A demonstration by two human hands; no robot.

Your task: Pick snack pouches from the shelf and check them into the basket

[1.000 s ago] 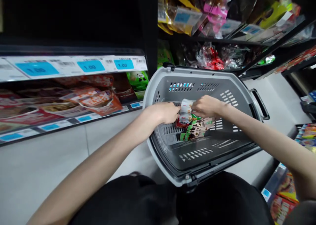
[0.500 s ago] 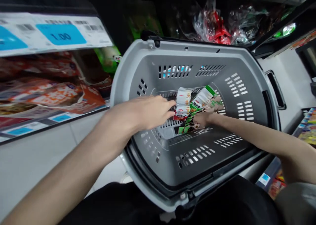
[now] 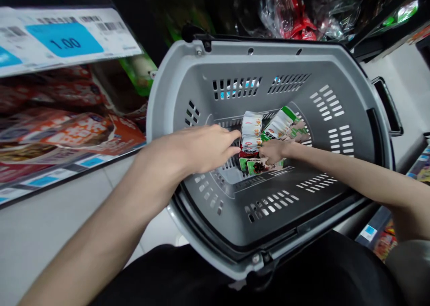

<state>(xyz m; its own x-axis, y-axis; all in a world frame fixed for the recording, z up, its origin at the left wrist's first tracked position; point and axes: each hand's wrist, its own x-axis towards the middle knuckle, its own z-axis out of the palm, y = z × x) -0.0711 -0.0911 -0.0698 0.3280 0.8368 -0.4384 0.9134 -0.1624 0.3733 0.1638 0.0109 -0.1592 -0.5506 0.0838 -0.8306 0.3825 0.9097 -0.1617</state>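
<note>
My left hand [image 3: 210,149] reaches over the left part of a grey shopping basket [image 3: 215,216]. Its thumb and index finger are apart, and their tips come close to a row of white and red snack packets [image 3: 251,129]; I see nothing held. My right hand [image 3: 273,151] is down inside the basket with its fingers curled together against the right side of that row. Whatever those fingers grip is hidden. Green and beige packets [image 3: 257,166] lie just below the right hand. Behind it, more green-and-white packets [image 3: 280,122] lean at a slant on the basket floor.
A shelf with price labels [image 3: 67,39] and orange snack bags [image 3: 80,131] stands at the left. Clear and red plastic bags [image 3: 295,15] fill a dark shelf behind the basket. Pale floor tiles [image 3: 67,234] show at the lower left. Another labelled shelf [image 3: 369,232] is at the right.
My right hand has shifted left and slightly up, from the green packets to the white and red row. My left hand stays nearly in place. The view has shifted slightly.
</note>
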